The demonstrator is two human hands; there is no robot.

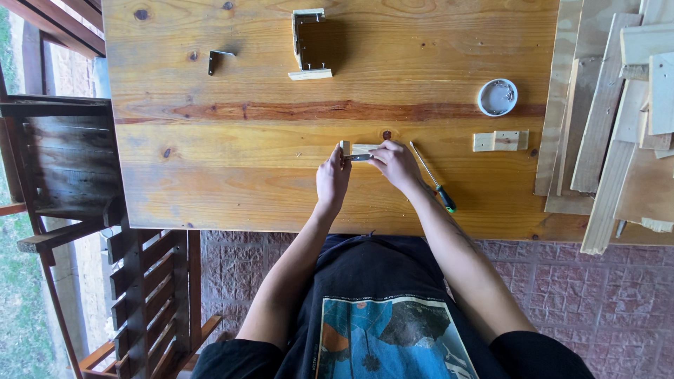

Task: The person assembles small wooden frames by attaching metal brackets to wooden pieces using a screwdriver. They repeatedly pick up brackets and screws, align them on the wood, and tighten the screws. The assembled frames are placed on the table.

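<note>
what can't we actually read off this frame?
- Head view: the metal piece between the left hand and right hand on the small wood block is mostly covered by fingers; its shape is unclear.
- White dish: contents too small to identify.
- Stacked boards: cut off by the right edge.
- Screwdriver: tip type too small.

Screwdriver (434,178) right of wood block (359,149); bowl (497,97) beyond.
</note>
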